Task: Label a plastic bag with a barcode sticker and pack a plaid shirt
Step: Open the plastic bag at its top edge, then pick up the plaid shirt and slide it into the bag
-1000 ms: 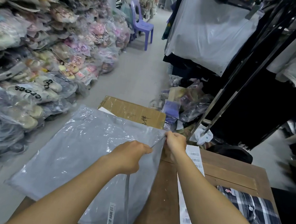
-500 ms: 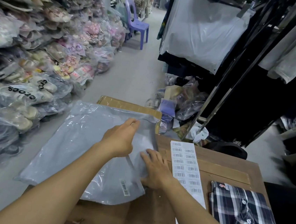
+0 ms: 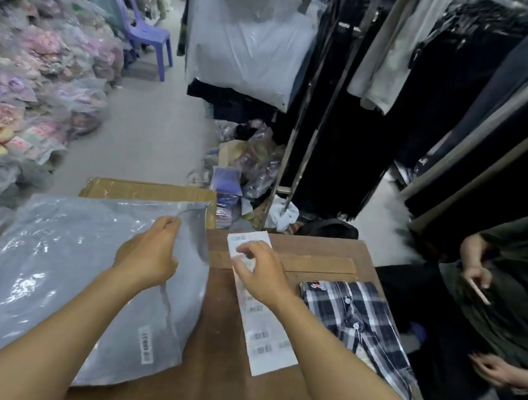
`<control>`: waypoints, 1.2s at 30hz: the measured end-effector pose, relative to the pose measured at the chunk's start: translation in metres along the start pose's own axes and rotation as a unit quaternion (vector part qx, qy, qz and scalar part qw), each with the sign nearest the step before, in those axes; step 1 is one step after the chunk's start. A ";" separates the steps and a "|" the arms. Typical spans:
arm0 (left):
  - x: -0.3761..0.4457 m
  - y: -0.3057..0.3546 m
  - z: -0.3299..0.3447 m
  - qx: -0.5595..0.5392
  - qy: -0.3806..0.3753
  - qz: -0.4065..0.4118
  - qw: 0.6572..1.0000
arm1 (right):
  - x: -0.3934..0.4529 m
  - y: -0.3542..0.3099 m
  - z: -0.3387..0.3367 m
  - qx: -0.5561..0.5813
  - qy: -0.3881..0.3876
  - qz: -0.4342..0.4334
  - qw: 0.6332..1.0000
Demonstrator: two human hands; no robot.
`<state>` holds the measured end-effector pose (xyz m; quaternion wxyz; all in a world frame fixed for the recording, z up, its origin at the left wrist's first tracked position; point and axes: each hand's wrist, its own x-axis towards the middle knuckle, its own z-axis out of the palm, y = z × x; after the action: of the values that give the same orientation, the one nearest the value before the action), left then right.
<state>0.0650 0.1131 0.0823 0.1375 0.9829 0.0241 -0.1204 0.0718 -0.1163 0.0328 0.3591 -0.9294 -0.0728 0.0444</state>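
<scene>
A grey-clear plastic bag (image 3: 63, 270) lies flat at the left of the wooden table (image 3: 319, 248), with a barcode sticker (image 3: 146, 344) on its near corner. My left hand (image 3: 149, 253) rests on the bag near its right edge, fingers bent, thumb and forefinger near the bag's top edge. My right hand (image 3: 260, 272) hovers over a white sheet of barcode stickers (image 3: 269, 340), fingers spread and curled down onto it. A folded dark plaid shirt (image 3: 360, 320) lies to the right of the sheet.
A cardboard box (image 3: 146, 190) stands behind the bag. Bagged shoes (image 3: 24, 83) pile up at the left. Clothes racks (image 3: 431, 87) fill the right. A seated person (image 3: 513, 291) holds a phone at the far right. A purple chair (image 3: 137, 27) stands down the aisle.
My right hand has left the bag and moved right onto the sticker sheet. My left hand stays on the bag. The camera has turned right, bringing the seated person into view.
</scene>
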 end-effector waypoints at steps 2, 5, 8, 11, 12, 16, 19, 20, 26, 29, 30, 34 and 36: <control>0.004 0.008 0.009 0.004 -0.003 -0.003 1.000 | -0.007 0.031 -0.031 -0.018 0.027 0.082 0.996; 0.009 0.017 0.019 0.015 -0.008 -0.006 1.000 | -0.024 0.083 -0.071 -0.075 0.042 0.190 0.978; 0.012 0.025 0.028 0.032 -0.019 0.006 0.999 | -0.041 0.121 -0.101 -0.137 -0.028 0.225 0.964; 0.014 0.029 0.036 0.042 -0.028 0.014 0.999 | -0.051 0.135 -0.118 -0.202 -0.125 0.232 0.943; 0.015 0.030 0.038 0.045 -0.031 0.014 0.998 | -0.051 0.136 -0.121 -0.213 -0.138 0.232 0.939; 0.017 0.032 0.042 0.048 -0.048 0.014 0.998 | -0.049 0.139 -0.127 -0.210 -0.149 0.236 0.937; 0.017 0.032 0.043 0.049 -0.055 0.012 0.997 | -0.048 0.144 -0.123 -0.217 -0.149 0.231 0.937; 0.017 0.033 0.043 0.049 -0.056 0.010 0.997 | -0.046 0.145 -0.122 -0.227 -0.151 0.225 0.935; 0.019 0.036 0.044 0.042 -0.062 0.008 0.997 | -0.032 0.133 -0.115 -0.242 -0.160 0.125 0.949; 0.020 0.035 0.046 0.036 -0.068 0.014 0.997 | -0.031 0.129 -0.111 -0.201 -0.104 0.079 0.971; 0.020 0.034 0.045 0.034 -0.069 0.014 0.997 | -0.032 0.130 -0.114 -0.177 -0.072 0.103 0.976; 0.020 0.028 0.045 0.025 -0.074 0.010 0.997 | -0.045 0.155 -0.134 -0.078 0.007 0.286 0.955; 0.020 0.027 0.044 0.011 -0.079 0.012 0.997 | -0.054 0.169 -0.142 -0.039 -0.003 0.342 0.939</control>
<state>0.0767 0.0753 0.0433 0.1294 0.9719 0.0003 -0.1967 0.0556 -0.3430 0.0250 0.2860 -0.9112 0.2467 0.1647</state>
